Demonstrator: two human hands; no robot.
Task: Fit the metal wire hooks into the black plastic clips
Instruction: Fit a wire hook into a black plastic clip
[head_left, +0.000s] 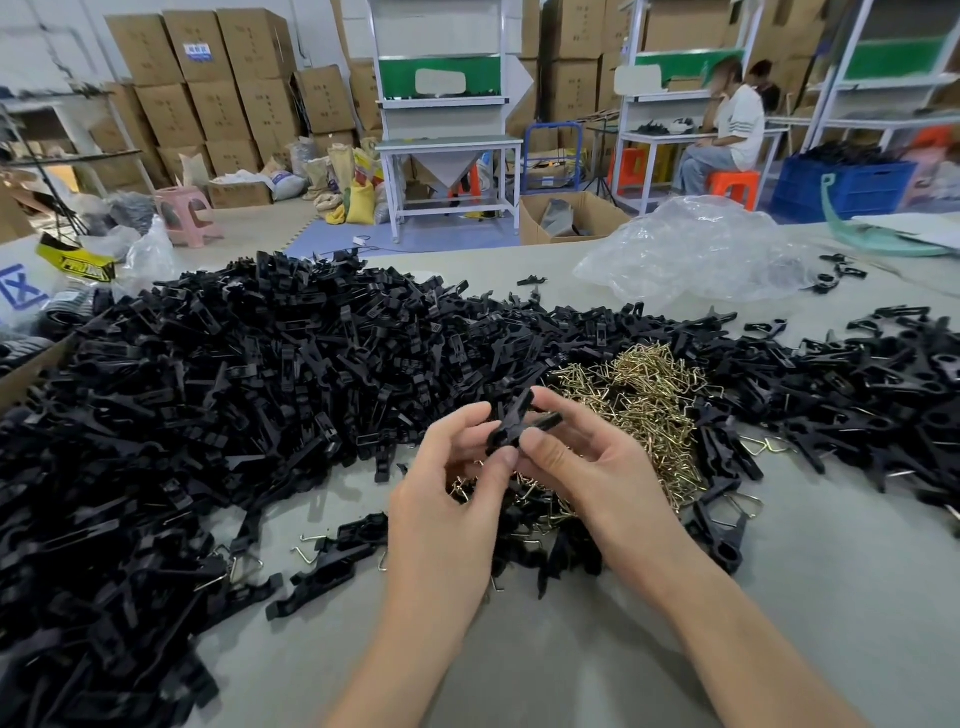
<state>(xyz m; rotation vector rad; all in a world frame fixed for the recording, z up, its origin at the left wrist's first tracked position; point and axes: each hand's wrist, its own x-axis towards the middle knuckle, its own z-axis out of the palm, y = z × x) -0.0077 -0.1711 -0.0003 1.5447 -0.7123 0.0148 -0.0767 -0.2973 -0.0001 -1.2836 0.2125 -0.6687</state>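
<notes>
Two crossed black plastic clip pieces (519, 418) sit between my hands above the table's middle. My left hand (452, 478) pinches their lower end with thumb and curled fingers. My right hand (587, 457) grips them from the right, thumb pressed near the middle. No wire hook shows clearly in the held pieces. A heap of brass-coloured wire hooks (649, 400) lies just behind and under my hands. A huge pile of loose black clips (218, 374) spreads across the left and back of the table.
More black clips, some with wire fitted (857, 395), lie on the right. A crumpled clear plastic bag (696, 249) sits at the back right. The grey table (571, 649) shows bare surface near me. Cardboard boxes, workbenches and a seated person fill the background.
</notes>
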